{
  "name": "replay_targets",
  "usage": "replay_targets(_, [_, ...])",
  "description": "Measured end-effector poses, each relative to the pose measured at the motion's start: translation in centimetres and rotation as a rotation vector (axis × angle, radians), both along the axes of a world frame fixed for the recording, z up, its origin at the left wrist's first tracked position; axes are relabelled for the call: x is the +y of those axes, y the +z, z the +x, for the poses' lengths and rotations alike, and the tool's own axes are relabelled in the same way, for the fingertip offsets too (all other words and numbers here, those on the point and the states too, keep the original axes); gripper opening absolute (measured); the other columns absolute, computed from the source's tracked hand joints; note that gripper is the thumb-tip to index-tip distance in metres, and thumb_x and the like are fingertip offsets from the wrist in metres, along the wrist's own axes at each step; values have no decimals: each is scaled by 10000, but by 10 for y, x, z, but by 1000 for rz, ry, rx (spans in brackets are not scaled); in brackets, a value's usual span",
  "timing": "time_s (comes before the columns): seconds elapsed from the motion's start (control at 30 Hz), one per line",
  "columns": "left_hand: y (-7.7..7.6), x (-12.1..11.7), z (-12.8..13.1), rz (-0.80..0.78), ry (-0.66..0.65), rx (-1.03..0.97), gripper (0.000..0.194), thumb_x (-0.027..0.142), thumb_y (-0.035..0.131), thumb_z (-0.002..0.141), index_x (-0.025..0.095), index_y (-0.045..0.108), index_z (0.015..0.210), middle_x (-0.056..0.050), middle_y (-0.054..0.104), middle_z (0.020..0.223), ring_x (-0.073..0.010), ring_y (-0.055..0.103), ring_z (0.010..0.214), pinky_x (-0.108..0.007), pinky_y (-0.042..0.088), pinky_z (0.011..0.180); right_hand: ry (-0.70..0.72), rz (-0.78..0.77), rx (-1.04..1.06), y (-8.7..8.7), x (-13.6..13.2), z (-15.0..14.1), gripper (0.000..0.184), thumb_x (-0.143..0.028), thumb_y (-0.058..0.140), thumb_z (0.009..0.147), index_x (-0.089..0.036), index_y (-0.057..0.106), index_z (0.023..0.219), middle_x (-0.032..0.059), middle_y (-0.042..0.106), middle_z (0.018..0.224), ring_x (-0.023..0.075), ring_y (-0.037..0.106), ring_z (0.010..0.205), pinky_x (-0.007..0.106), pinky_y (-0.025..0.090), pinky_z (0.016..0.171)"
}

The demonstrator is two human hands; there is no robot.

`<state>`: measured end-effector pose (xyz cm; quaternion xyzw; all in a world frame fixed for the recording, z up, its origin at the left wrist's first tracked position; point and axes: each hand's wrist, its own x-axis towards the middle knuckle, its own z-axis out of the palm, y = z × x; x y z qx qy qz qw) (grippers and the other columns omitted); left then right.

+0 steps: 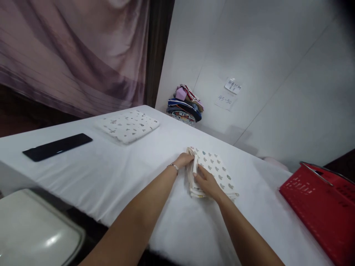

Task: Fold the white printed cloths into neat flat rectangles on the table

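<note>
A folded white cloth (215,168) with a grey, mushroom-like print and a few coloured motifs lies on the white-covered table. My left hand (185,159), a bracelet at its wrist, grips the cloth's left edge near the far corner; its fingertips are partly hidden in the layers. My right hand (208,181) rests on top of the same cloth, its visible thumb and forefinger spread near the left fold. Some of its other fingers cannot be seen.
Another folded patterned cloth (130,125) lies farther left, beyond a flat black object (58,146). A stack of folded fabrics (185,105) stands at the far table edge by the wall. A red basket (324,210) sits at the right. A pale chair-like seat (39,229) is at lower left.
</note>
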<state>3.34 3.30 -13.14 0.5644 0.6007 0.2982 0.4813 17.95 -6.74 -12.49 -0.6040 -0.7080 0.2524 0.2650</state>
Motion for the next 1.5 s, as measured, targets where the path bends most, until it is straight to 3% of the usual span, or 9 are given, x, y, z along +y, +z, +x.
replay_targets(0.23, [13,-21,0,-28,-25,92,127,200,639,603,157,534,546,-36,578,562,-179,571,662,-214,376,516,128,176,-145,-2,-27,-2,596,-444,494,824,-193,402,1357,98,545,1269,262,490,1178,412,373,994])
replay_targets(0.4, [18,-28,5,-24,-21,67,100,200,571,674,141,573,594,-51,575,541,-159,572,581,-209,376,498,155,273,-327,-9,-42,-2,723,-348,561,781,-225,255,1424,103,422,1388,288,366,1279,488,267,1047])
replay_targets(0.53, [23,-34,8,-59,-21,53,135,197,545,698,122,573,590,-40,523,459,-144,531,484,-218,365,467,197,340,-425,-17,-49,2,764,-299,567,768,-230,210,1440,112,370,1422,295,318,1309,492,276,1039])
replay_targets(0.67, [30,-44,7,-96,-57,34,128,147,552,681,129,534,556,8,460,414,-103,434,397,-218,319,427,216,373,-383,-15,-53,3,743,-290,545,772,-237,218,1437,108,400,1400,281,350,1292,478,310,1024])
replay_targets(0.83, [33,-54,5,-166,-118,62,179,128,589,645,144,496,492,36,404,377,-76,346,374,-207,267,412,139,306,-164,-9,-51,5,644,-310,487,810,-236,285,1417,74,497,1329,249,475,1201,412,396,983])
replay_targets(1.03, [25,-60,8,-225,-151,48,190,162,585,653,152,485,492,27,403,365,-82,349,356,-215,217,393,47,243,-38,-16,-47,14,623,-344,453,835,-237,275,1423,56,500,1332,222,502,1176,371,425,962])
replay_targets(1.3, [6,-68,9,-136,-120,-67,133,212,541,709,157,492,598,19,468,403,-116,472,382,-214,247,382,104,320,-192,-17,-48,17,619,-242,421,796,-206,323,1407,61,583,1210,220,560,1066,365,454,906])
replay_targets(1.5, [-3,-76,4,-153,-154,-170,88,182,550,688,152,512,615,36,449,394,-84,388,348,-209,203,370,71,317,-145,-17,-46,21,594,-213,384,816,-194,324,1406,56,613,1160,195,603,976,337,486,855])
